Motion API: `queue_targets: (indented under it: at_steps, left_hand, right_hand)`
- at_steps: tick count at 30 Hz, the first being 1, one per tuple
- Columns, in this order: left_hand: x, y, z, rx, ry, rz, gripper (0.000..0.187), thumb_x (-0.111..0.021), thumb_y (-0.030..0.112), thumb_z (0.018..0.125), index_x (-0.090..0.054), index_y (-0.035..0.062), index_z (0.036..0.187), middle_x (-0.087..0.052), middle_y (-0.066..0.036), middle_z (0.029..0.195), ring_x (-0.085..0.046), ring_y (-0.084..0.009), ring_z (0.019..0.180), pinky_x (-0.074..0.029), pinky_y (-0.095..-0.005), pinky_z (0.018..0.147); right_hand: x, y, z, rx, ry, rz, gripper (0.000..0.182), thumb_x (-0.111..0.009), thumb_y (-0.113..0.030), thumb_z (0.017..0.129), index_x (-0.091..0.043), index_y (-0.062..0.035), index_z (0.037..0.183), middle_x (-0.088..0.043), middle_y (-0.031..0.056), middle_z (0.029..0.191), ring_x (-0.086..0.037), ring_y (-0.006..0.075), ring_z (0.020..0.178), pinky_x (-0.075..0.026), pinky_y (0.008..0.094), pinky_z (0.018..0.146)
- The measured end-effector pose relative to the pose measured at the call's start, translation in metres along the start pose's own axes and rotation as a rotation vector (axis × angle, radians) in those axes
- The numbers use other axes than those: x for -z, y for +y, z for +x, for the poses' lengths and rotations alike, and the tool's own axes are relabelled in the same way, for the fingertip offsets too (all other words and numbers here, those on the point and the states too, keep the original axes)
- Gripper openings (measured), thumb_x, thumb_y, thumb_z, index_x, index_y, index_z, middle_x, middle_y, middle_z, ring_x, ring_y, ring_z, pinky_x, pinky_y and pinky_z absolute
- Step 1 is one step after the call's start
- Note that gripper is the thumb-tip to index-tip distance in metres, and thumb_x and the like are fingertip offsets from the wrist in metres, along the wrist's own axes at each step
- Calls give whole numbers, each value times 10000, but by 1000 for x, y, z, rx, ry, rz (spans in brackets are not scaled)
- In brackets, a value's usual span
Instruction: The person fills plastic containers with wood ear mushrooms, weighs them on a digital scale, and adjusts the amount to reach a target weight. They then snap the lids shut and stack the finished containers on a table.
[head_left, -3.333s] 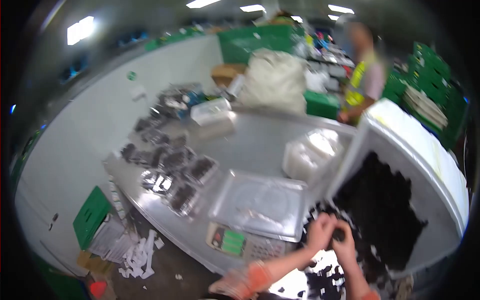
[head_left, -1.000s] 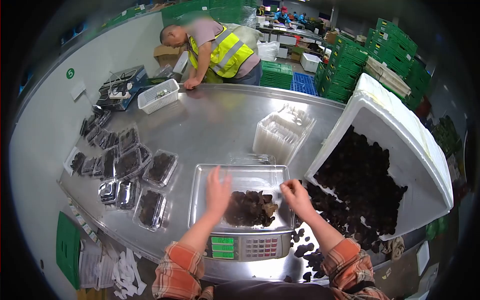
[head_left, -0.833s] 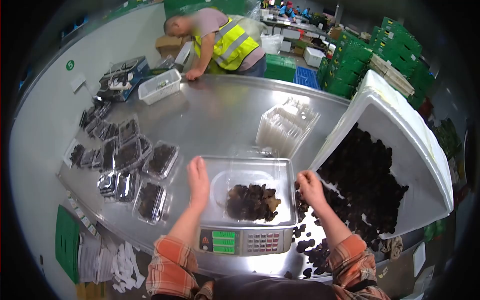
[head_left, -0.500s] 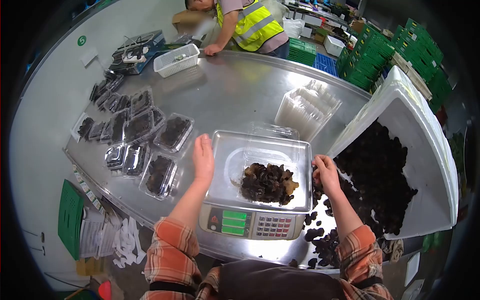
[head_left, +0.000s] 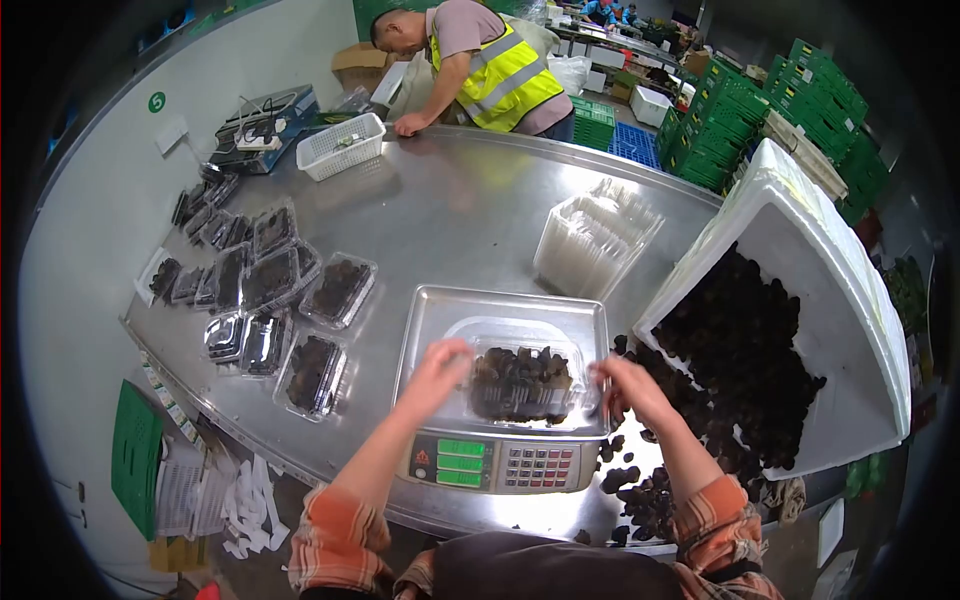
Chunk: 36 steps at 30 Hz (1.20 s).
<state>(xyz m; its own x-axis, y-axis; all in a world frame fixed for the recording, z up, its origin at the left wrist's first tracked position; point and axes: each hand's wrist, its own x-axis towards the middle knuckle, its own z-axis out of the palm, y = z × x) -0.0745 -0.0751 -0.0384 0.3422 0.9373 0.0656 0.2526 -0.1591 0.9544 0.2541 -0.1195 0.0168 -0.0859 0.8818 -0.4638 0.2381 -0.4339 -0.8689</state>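
Observation:
A clear plastic clamshell box (head_left: 522,385) with dark wood ear mushrooms inside lies on the metal pan (head_left: 425,330) of a digital scale (head_left: 500,463). Its lid now covers the mushrooms. On the box's left side is my left hand (head_left: 438,375), blurred, fingers apart and pointing at the box. My right hand (head_left: 632,388) is at the right edge of the box, over the pan's rim, with fingers bent and apart. Loose wood ear mushrooms (head_left: 650,497) lie on the table below my right forearm.
A tipped white foam box (head_left: 850,330) full of wood ear mushrooms stands at right. Behind the scale is a stack of clear containers (head_left: 598,240). Filled boxes (head_left: 270,275) cover the left side. A person in a yellow vest (head_left: 505,75) leans at the far edge near a white basket (head_left: 342,148).
The clamshell's lid, standing open behind the mushrooms before, has come down over them. Both hands have moved inward, from the pan's sides to the box. The view has shifted slightly.

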Motion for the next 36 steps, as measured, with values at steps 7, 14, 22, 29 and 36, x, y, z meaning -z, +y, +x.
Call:
queue_targets:
  at_steps: [7,14,22,29,36]
  left_hand:
    - [-9,18,-47,335,-47,-369,436,-580,118,824,-363,7,1185,-525,-141,1008,-599,-191,800,-495,-322,772]
    - [-3,16,-43,628,-370,-709,234,-452,191,907,-433,-17,1013,-591,-258,1024,-632,-307,909,-528,-358,798]
    - [63,-4,-36,66,452,-1032,87,-424,97,912,-461,20,899,-599,-255,945,-610,-371,951,-528,-458,819]
    - [212,-18,-6,-51,923,-726,413,-382,341,965,-326,46,1248,-460,-209,1209,-537,-304,1067,-457,-402,890]
    - [120,-38,-46,54,544,-586,400,-396,316,967,-457,-26,1165,-595,-182,1031,-606,-239,911,-510,-362,796]
  right_hand:
    - [-34,3,-30,-138,-182,62,293,-592,-83,826,-420,29,1036,-584,121,616,-525,150,436,-426,258,398]
    - [-35,26,-4,6,-176,278,269,-555,50,767,-384,3,969,-603,208,708,-476,145,435,-374,264,395]
    - [-63,-37,89,530,-60,-450,448,-607,-126,834,-432,25,1218,-620,190,980,-607,260,875,-490,335,770]
    - [29,-61,196,589,772,-1145,290,-579,-83,764,-564,18,1036,-594,231,1011,-574,385,920,-459,431,841]
    - [57,-72,189,397,684,-886,180,-687,-67,669,-556,8,766,-599,162,773,-588,321,711,-474,394,689]
